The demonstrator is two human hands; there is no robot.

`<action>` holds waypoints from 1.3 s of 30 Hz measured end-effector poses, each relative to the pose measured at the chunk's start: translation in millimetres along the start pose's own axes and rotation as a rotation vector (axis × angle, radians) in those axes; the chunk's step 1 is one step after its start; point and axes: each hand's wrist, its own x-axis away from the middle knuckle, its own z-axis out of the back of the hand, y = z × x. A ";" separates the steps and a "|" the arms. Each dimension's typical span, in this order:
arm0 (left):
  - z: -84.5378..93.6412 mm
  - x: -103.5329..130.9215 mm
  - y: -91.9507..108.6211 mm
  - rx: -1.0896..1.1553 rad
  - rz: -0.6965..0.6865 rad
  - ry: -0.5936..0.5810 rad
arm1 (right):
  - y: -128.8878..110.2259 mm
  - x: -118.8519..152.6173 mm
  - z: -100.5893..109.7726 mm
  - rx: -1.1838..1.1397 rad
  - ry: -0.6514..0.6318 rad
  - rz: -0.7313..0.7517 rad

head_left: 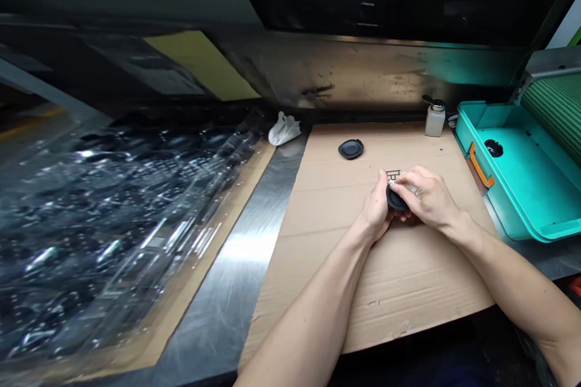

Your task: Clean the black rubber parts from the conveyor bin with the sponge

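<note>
A small black round part (397, 199) is held over the cardboard sheet (331, 205). My left hand (377, 208) is closed around its left side and underside. On its top and right edge rest the bent fingers of my right hand (429, 196), pressed together around a small whitish bit, perhaps a wipe, mostly hidden. A similar black part (351, 149) lies on the cardboard, beyond my hands and to the left.
At left, clear plastic trays (113, 224) hold many dark parts, blurred. A crumpled white cloth (284, 129) lies by the metal wall. A pump bottle (435, 118) stands at the back. A teal bin (544, 193) on the right contains a black round piece (494, 147).
</note>
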 end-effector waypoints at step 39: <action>10.9 5.2 14.4 0.280 0.169 -0.212 | 19.5 -8.1 12.4 -0.024 0.457 -0.173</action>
